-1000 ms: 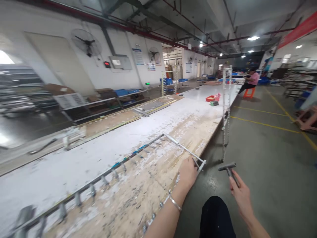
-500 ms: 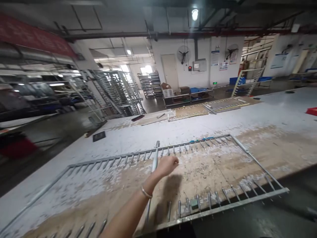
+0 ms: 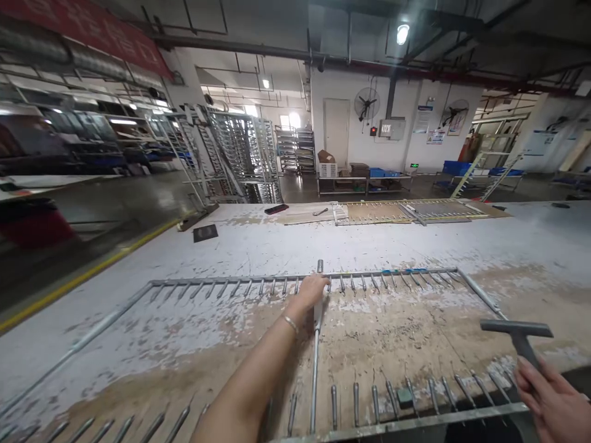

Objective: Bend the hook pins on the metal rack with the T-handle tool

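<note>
A metal frame (image 3: 383,274) with rows of thin metal pins lies on the worn white and tan table. My left hand (image 3: 314,290), with a bangle at the wrist, is closed at the far rail, where the middle crossbar (image 3: 316,363) meets it; its fingertips rest by a pin, and what they grip is hidden. At the right edge my right hand (image 3: 549,394) is wrapped round the handle of a grey T-shaped tool (image 3: 517,329), its wide head raised over the frame's right side. A small green block (image 3: 405,397) sits among the near pins.
A black square plate (image 3: 205,233), a dark red-edged object (image 3: 276,209) and a wrench (image 3: 320,211) lie on the far part of the table. Beside them is another pinned frame (image 3: 373,212). Metal racks (image 3: 240,154) stand behind at the left.
My left hand has moved from above the board to the far rail beside the crossbar. My right hand has come into view with the T-shaped tool. The camera view has shifted.
</note>
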Action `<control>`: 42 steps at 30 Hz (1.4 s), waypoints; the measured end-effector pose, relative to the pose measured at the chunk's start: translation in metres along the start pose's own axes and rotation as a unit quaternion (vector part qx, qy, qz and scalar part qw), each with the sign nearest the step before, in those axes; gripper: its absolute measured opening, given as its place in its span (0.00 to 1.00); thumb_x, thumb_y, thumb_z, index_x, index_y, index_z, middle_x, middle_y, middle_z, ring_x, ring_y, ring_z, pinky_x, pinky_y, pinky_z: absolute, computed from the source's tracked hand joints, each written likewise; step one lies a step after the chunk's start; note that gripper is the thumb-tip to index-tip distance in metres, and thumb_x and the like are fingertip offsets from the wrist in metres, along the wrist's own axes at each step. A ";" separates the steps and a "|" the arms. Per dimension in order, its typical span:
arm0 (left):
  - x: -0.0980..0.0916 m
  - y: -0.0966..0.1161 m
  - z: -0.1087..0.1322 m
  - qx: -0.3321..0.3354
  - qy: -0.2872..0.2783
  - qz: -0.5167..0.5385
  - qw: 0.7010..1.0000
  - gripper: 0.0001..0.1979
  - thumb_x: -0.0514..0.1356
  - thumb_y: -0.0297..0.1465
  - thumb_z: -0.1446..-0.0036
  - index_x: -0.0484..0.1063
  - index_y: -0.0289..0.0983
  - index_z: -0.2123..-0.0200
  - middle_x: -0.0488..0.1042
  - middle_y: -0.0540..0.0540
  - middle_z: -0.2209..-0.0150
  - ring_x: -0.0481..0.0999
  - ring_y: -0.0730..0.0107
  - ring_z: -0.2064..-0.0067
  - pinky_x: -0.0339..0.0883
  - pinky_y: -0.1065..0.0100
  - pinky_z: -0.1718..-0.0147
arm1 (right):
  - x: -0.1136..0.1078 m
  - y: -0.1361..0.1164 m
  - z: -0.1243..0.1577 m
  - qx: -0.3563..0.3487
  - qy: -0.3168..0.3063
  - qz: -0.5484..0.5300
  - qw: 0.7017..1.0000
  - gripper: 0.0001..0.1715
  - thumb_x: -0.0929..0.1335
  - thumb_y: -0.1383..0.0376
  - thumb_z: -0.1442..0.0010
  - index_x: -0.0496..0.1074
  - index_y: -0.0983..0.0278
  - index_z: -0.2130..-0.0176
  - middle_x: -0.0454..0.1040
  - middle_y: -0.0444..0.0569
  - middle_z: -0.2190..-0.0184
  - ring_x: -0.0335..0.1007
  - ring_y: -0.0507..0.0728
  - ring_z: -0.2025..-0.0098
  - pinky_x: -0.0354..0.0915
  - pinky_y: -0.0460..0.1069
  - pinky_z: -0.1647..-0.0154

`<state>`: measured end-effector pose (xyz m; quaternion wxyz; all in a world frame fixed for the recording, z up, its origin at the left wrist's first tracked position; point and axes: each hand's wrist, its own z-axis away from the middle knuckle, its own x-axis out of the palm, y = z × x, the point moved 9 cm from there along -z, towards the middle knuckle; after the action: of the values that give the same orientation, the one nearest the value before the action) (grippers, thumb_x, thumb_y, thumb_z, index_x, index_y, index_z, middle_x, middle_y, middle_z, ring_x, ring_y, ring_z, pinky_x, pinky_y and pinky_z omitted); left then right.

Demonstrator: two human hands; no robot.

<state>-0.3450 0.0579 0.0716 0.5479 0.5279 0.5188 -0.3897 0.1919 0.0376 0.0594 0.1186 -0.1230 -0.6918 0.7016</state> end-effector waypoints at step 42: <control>0.044 -0.025 -0.045 -0.219 0.040 0.129 0.966 0.13 0.54 0.42 0.41 0.77 0.46 0.63 0.80 0.47 0.65 0.77 0.62 0.61 0.60 0.68 0.66 | 0.414 -0.028 0.022 -0.460 -0.327 0.250 0.787 0.28 0.58 0.64 0.32 0.59 0.61 0.35 0.77 0.54 0.52 0.75 0.59 0.55 0.68 0.49 0.56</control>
<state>-0.3695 0.1041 0.0288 0.6746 0.4727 0.5406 -0.1710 -0.2054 0.1561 0.0843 -0.3648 -0.0952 -0.8749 0.3040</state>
